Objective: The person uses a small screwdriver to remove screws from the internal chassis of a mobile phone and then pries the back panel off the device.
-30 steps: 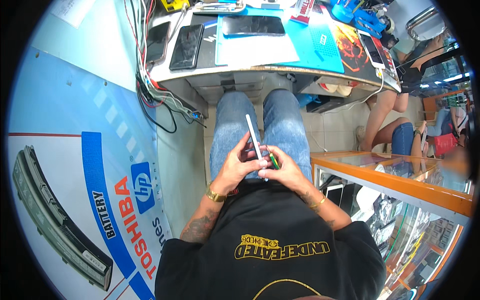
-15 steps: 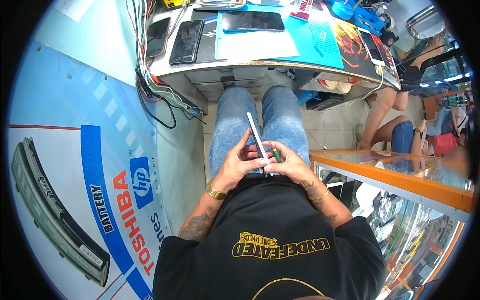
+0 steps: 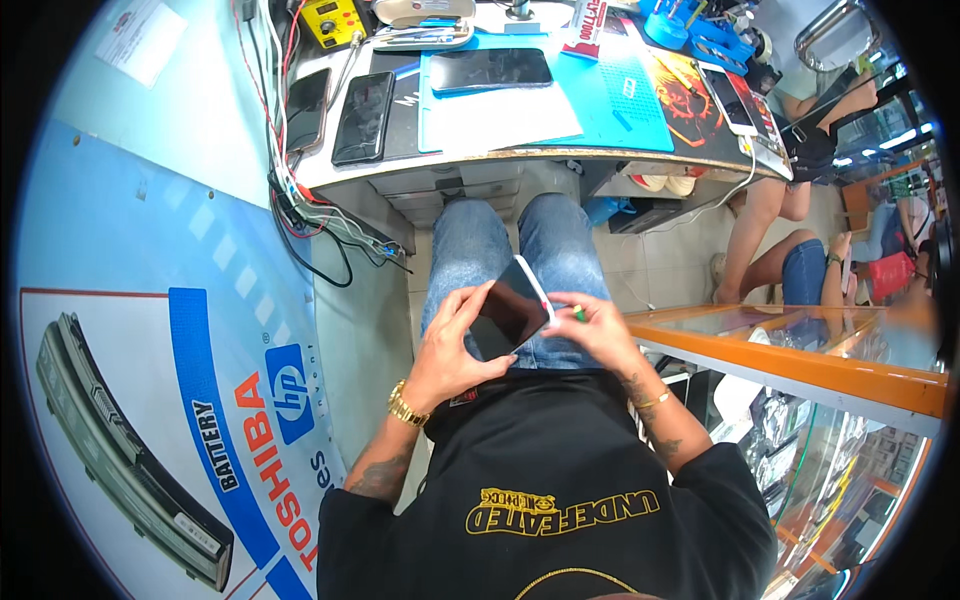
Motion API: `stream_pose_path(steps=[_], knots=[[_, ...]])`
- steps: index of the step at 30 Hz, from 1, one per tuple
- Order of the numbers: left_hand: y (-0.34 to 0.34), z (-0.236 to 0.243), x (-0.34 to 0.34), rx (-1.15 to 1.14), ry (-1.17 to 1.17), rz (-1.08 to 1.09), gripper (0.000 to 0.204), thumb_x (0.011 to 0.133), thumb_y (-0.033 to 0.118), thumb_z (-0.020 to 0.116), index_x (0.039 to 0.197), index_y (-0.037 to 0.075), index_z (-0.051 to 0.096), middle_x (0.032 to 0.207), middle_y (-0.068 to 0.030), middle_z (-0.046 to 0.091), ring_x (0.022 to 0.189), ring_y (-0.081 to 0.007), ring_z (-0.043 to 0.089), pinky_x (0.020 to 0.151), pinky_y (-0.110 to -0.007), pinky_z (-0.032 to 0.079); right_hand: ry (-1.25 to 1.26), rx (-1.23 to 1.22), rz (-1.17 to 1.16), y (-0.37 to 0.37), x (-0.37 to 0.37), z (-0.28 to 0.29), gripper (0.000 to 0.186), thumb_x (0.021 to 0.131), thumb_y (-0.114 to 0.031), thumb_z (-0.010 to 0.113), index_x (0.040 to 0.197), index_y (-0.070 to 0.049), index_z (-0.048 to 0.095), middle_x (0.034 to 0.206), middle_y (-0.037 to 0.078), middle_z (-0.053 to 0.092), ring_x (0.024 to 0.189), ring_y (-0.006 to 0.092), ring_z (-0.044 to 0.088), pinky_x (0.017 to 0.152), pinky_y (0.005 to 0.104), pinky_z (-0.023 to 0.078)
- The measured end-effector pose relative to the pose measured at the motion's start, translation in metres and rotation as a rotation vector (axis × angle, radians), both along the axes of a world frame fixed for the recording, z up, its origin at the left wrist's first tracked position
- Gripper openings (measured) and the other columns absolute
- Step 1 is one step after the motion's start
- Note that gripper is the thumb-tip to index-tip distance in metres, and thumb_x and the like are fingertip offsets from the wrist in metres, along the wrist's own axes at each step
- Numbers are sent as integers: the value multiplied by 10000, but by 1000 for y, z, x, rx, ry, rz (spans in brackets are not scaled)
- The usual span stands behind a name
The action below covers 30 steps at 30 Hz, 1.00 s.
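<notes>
At the frame's centre, over my jeans, sits a white-edged smartphone with a dark glass screen (image 3: 510, 316) — my left hand (image 3: 452, 345) is clasped round its lower end, tilting it. My right hand (image 3: 592, 328) pinches a small green tool (image 3: 578, 313) at its right edge. Above — a cluttered workbench with a blue mat (image 3: 560, 110).

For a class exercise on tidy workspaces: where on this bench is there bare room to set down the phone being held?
The pale mat is bare below the dark phone, up to the blue mat. The bench's left end is crowded with two phones and cables; its right end with a white phone and blue tools.
</notes>
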<state>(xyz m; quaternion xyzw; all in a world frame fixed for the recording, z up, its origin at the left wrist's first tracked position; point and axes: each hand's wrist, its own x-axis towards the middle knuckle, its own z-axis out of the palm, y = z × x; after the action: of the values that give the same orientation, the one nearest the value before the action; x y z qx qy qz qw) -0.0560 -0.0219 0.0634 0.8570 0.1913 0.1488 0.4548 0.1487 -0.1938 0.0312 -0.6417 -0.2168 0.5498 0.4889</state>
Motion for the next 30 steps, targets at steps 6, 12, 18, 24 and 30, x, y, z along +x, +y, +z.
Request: stream_pose_path(steps=[6,12,18,24,30], knots=[[0,-11,-18,269,129,-173,873,624,96,855,1444,68,557,1265,-141,598,1168,-333,588,1018,-442,474,-6,227,-267,-21,20,18,457,1117,-327,433,1276,35,665,1054,146,739,973,211,713,799,340,578],[-13,-17,17,480,265,-221,859,575,50,836,1400,75,598,1216,-111,601,1125,-308,585,975,-451,450,-417,-109,51,-46,35,53,406,1113,-343,480,1117,-22,727,827,46,657,706,130,583,664,285,483],[-28,-24,58,537,238,-271,929,567,79,871,1439,47,549,1248,-140,592,1147,-314,575,985,-455,437,-112,96,-424,-40,38,15,223,1049,-165,632,1186,-4,705,942,66,740,790,144,670,785,273,542],[-29,-37,62,451,343,-274,960,555,90,904,1435,1,528,1269,-149,605,1145,-325,585,990,-449,444,-399,142,-403,-41,27,-15,226,1037,-140,648,1191,17,697,1096,97,739,1004,162,723,867,277,562],[-24,-36,66,395,392,-284,945,554,84,904,1416,-16,532,1267,-161,618,1132,-327,604,977,-435,467,-47,154,-658,-37,7,-21,249,1071,-161,596,1162,54,682,1074,103,749,1009,165,718,880,303,593]])
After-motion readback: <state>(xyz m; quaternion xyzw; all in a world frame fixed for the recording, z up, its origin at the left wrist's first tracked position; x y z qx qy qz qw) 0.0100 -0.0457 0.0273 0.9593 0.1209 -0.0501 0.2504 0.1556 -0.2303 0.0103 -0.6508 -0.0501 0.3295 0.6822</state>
